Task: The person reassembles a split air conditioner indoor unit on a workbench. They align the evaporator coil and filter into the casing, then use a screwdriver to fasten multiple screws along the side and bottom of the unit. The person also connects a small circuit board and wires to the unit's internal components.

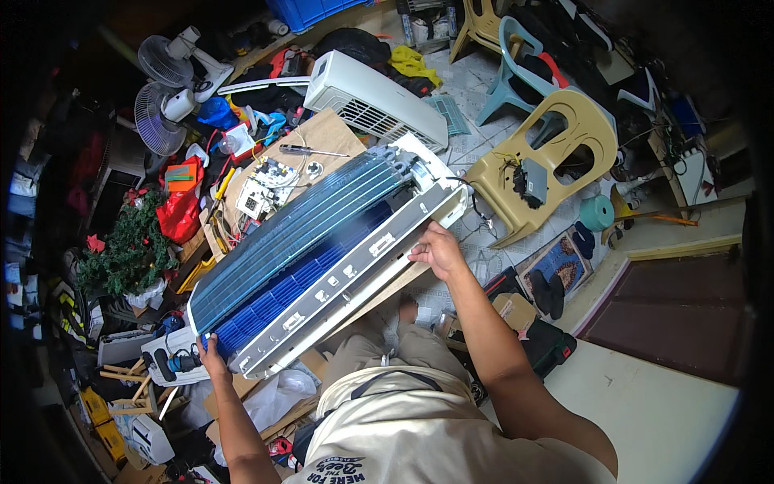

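An opened indoor air conditioner unit point(294, 230) lies slantwise before me, its finned coil bare on the far side. Along its middle runs a blue blower wheel point(284, 289), bordered on my side by a grey-white casing edge point(329, 289). My left hand point(213, 360) grips the unit's lower left end, thumb up beside the blower. My right hand point(440, 252) is closed on the near casing edge toward the right end; its fingertips below the edge are partly hidden. Loose wires point(482, 211) hang from the right end.
Beyond the unit, a wooden board point(334, 133) carries a screwdriver point(310, 151) and circuit boards point(270, 184). A white casing point(379, 101) lies behind. At right, a tan plastic chair point(592, 133) holds a grey box point(532, 184). Two fans point(160, 118) and clutter fill the left.
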Demonstrator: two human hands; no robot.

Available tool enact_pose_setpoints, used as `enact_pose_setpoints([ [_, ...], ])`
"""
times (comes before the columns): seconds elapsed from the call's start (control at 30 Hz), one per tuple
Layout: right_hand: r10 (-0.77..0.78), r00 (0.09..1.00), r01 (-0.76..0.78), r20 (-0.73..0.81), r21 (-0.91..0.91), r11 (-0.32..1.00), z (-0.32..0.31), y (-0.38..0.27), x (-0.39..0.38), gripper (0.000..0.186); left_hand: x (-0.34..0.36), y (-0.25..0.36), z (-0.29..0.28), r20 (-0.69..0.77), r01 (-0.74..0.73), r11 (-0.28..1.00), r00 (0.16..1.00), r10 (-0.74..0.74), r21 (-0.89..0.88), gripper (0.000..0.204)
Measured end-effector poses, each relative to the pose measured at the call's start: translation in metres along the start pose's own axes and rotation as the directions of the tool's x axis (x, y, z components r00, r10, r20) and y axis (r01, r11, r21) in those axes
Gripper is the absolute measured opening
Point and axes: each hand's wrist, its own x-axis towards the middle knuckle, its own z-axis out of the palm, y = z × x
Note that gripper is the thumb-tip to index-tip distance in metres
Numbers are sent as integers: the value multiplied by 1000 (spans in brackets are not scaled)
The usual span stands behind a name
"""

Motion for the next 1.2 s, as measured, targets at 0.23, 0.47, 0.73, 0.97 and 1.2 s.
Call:
enact_pose_setpoints([
  [0.23, 273, 890, -340, 366, 132, 931, -20, -6, 47, 31, 5, -3, -6, -36, 35, 999, 999, -34, 13, 76],
  [0.47, 18, 941, -220, 338, 571, 791, 10, 12, 43, 44, 3, 1, -4, -131, 41, 983, 991, -17, 177, 74],
  [0.73, 12, 904, -264, 426, 536, 802, 14, -10, 36, 67, -133, 105, 157, 285, -476, 765, 878, 384, 435, 28],
  [0.97, 9, 963, -188, 268, 649, 737, 16, -12, 27, 81, -191, 186, 453, 912, -865, 497, 250, 324, 61, 68],
  [1.2, -25, 934, -217, 355, 623, 752, 23, -17, 27, 117, -183, 195, 492, 920, -826, 432, 392, -21, 362, 110],
])
